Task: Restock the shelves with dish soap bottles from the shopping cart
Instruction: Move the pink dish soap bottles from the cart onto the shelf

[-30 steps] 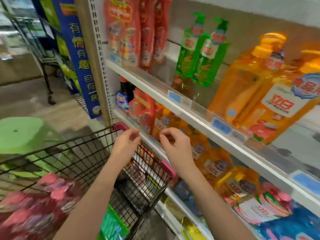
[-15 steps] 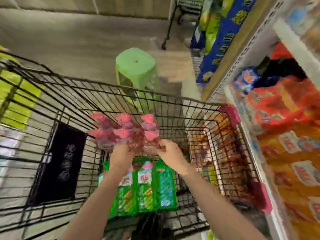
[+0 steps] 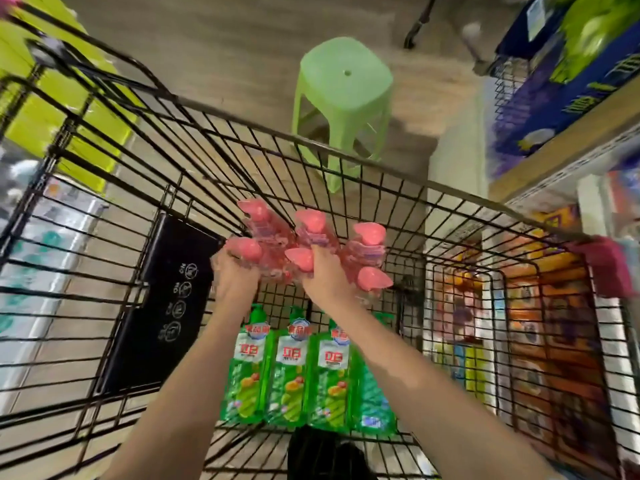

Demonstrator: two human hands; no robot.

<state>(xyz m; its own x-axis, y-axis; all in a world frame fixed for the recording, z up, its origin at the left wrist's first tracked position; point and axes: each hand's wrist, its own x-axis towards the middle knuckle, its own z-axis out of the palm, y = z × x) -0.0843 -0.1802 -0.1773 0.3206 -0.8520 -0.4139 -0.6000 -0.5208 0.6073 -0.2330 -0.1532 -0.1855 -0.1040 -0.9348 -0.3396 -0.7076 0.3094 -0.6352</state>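
Left hand (image 3: 235,277) and right hand (image 3: 323,280) curl their fingers round a cluster of pink-capped clear plastic dish soap bottles (image 3: 308,233) held above the black wire shopping cart (image 3: 450,187), so restocking seems unfinished: green plastic dish soap bottles (image 3: 291,368) lie at 6 o'clock, the white metal shelves (image 3: 561,157) at 3 o'clock.

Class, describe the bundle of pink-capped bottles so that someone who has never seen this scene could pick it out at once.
Find the black wire shopping cart that fills the view. Above its basket, the left hand and right hand grip a bundle of pink-capped bottles. Unlike the green bottles lying flat on the cart floor below, these are pink and held up in the air.
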